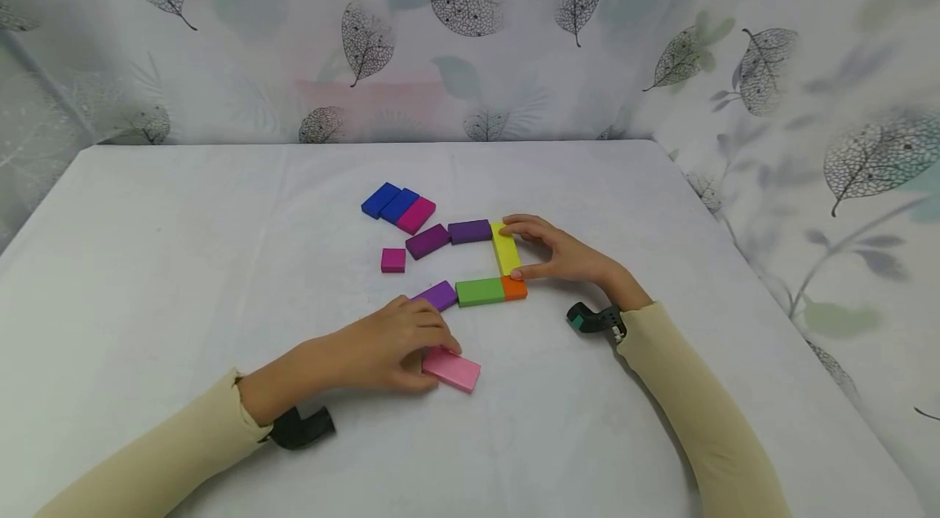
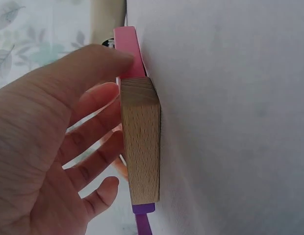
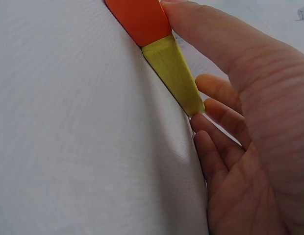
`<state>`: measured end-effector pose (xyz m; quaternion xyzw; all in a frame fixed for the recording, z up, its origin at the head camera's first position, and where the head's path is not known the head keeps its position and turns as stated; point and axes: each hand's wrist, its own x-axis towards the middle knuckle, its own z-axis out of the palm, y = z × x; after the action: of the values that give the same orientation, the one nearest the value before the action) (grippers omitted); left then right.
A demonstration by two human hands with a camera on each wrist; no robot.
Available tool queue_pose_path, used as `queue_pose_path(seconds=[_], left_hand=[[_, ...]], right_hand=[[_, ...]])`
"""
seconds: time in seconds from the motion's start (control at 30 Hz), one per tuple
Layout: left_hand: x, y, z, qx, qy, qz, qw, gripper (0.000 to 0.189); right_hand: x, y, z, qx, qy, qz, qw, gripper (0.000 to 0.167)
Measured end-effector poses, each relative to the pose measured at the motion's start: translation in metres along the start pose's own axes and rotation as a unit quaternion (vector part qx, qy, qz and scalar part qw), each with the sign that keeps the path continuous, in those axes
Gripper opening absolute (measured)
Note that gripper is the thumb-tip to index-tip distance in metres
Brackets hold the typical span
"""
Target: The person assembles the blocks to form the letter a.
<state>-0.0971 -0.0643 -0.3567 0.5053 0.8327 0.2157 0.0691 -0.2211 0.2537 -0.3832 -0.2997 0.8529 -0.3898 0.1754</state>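
Note:
My left hand [image 1: 400, 343] pinches a pink block [image 1: 454, 369] between thumb and fingers, low over the white tabletop. A bare wooden block [image 2: 141, 142] shows under that hand in the left wrist view; the hand hides it from the head view. My right hand [image 1: 561, 253] spans a yellow block [image 1: 506, 250], fingers at its far end and thumb at the near end by an orange block [image 1: 515, 288]. Left of the orange block lie a green block [image 1: 480, 292] and a violet block [image 1: 438, 295], partly behind the left hand.
A dark purple block [image 1: 470, 232] and a plum block [image 1: 428, 241] continue from the yellow block's far end. A small magenta block [image 1: 392, 260] lies apart. Behind are two blue blocks [image 1: 380, 200] and another magenta block [image 1: 416, 216]. Leaf-patterned cloth [image 1: 242, 53] borders the table.

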Motion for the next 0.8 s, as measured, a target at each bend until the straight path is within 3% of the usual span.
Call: queue_pose_path(seconds=[0.6, 0.8], left_hand=[[-0.007, 0.006, 0.003, 0.010, -0.010, 0.036, 0.9992, 0.028], [-0.013, 0.008, 0.003, 0.011, -0.009, 0.033, 0.9994, 0.027]], right_hand=[[0.001, 0.000, -0.001, 0.007, 0.000, -0.001, 1.0000, 0.064], [0.000, 0.001, -0.001, 0.007, -0.002, -0.008, 0.9999, 0.064]])
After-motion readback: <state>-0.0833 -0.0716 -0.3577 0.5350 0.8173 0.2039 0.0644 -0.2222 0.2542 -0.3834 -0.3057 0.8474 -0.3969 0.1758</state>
